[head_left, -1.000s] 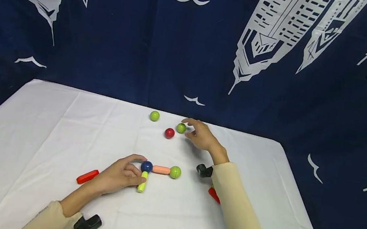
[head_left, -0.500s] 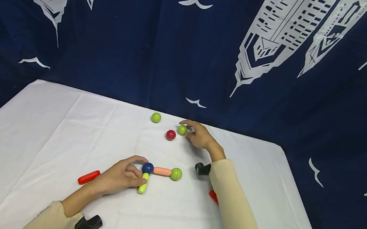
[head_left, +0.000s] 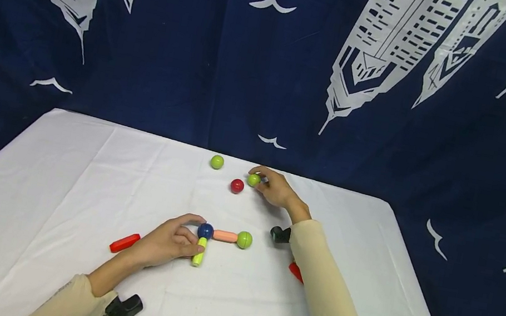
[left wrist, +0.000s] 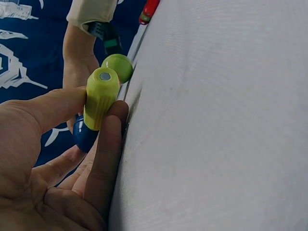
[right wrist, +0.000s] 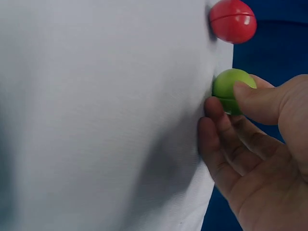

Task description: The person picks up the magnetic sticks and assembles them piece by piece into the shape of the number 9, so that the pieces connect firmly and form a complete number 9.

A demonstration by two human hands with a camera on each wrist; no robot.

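White cloth covers the table (head_left: 49,190), and a navy curtain (head_left: 175,54) printed with white towers hangs behind it. Near the middle of the cloth the left hand (head_left: 164,244) pinches a yellow-green rod (head_left: 199,251) between thumb and fingers; the left wrist view shows thumb and forefinger curled on the rod (left wrist: 100,98). That rod joins a blue ball (head_left: 205,230), from which a pink rod (head_left: 225,236) runs toward 3 o'clock to a green ball (head_left: 244,239). At 12 o'clock, toward the far edge, the right hand (head_left: 275,189) grips a second green ball (head_left: 253,180), thumb and fingertips curled round it while it rests on the cloth, plain in the right wrist view (right wrist: 232,90). A red ball (head_left: 237,185) lies just beside it at 9 o'clock, not touching, and a third green ball (head_left: 216,162) sits further toward 10 o'clock. A red rod (head_left: 124,243) lies at 9 o'clock of the left hand, near it
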